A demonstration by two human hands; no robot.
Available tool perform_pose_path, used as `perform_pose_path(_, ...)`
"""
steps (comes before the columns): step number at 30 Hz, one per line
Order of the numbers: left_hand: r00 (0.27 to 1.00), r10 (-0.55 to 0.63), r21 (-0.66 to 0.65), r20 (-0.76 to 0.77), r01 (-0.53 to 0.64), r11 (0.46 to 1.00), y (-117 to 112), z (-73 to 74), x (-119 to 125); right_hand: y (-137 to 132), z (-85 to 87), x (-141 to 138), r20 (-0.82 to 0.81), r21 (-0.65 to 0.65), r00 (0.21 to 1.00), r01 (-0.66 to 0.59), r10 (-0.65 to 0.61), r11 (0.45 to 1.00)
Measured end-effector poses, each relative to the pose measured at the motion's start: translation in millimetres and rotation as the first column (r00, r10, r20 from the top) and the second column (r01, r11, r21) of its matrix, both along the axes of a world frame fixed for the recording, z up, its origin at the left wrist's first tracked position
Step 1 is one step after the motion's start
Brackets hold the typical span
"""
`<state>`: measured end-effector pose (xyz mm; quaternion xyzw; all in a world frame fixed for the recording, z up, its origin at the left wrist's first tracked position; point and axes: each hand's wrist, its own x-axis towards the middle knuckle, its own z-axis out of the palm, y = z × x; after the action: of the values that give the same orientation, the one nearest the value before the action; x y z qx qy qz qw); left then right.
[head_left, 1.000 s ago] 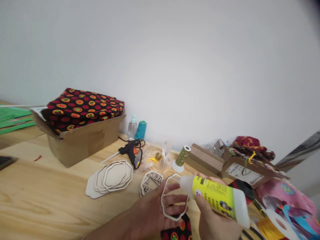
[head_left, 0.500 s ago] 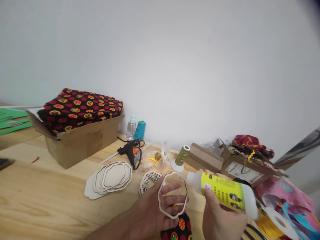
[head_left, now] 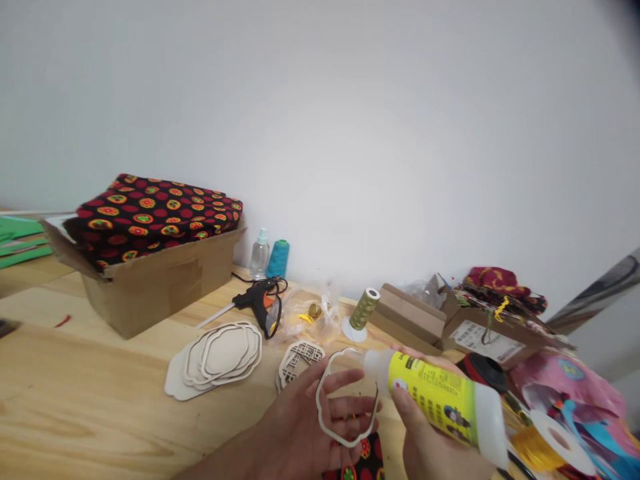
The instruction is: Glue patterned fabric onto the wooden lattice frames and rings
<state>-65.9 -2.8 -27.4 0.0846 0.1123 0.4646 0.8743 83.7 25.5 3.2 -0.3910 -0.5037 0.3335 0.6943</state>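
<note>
Low in the view, over a pale wooden surface (head_left: 75, 413), the left grip (head_left: 295, 430) is spread wide, palm up, with a thin, scalloped wooden ring (head_left: 345, 444) standing against its fingers. Just to the right, the right grip (head_left: 425, 443) wraps firmly around a white glue bottle (head_left: 435, 400) with a yellow label, tilting it so the white nozzle points left, close beside the ring's upper right edge. A black patterned fabric (head_left: 363, 457) with red and yellow circles lies beneath the left grip. Just beyond the ring sits a lattice-cut wooden piece (head_left: 300, 363), and to its left lies a stack of scalloped wooden cut-outs (head_left: 220, 357). Farther back, a hot glue gun (head_left: 260, 303) lies near a plastic bag (head_left: 313, 317) holding small gold and yellow bits, and an olive thread cone (head_left: 365, 310) stands on a white base. A black spool (head_left: 483, 372), a gold ribbon spool (head_left: 535, 447) and pink printed packaging (head_left: 565, 380) crowd the right side, beside a labelled cardboard carton (head_left: 485, 340). Against the wall, a cardboard box (head_left: 160, 297) holds folded red-and-black fabric (head_left: 150, 217), near a clear plastic bottle (head_left: 259, 257) and a teal thread cone (head_left: 277, 260).
</note>
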Motion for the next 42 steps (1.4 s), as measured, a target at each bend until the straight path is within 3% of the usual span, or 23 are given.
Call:
perform_pose_path(15, 1.0, 0.006, 0.027, 0.01, -0.006, 1.0, -2.5, 2.1, -0.2, 0.1, -0.9, -1.5, 0.022, -0.007, 1.0, -0.014, 0.014, 1.0)
perform_pose_path(20, 1.0, 0.004, 0.013, -0.018, -0.004, 1.0, -2.2, 1.4, 0.7, 2.5, 2.8, -3.2, -0.046, 0.035, 0.999, -0.008, 0.01, 0.999)
perform_pose_path(27, 0.999, 0.013, 0.001, -0.033, -0.013, 1.0, -2.7, 3.8, 0.7, -0.3, -0.2, -1.6, -0.048, -0.034, 0.997, -0.054, 0.052, 0.998)
perform_pose_path(33, 0.998, 0.006, 0.004, -0.059, -0.005, 1.0, -4.1, 6.0, 1.9, 2.2, 1.9, -2.7, -0.106, 0.011, 0.994, -0.001, 0.002, 1.0)
perform_pose_path(39, 0.997, 0.03, -0.015, -0.069, -0.032, 0.999, -3.9, 7.8, 3.1, -4.4, 4.5, -3.4, 0.057, -0.034, 0.998, -0.027, 0.029, 0.999)
perform_pose_path(42, 0.998, 0.026, -0.014, -0.06, -0.027, 1.0, -3.5, 8.0, 3.1, -4.9, 5.7, -1.7, 0.063, -0.048, 0.998, -0.007, 0.01, 0.999)
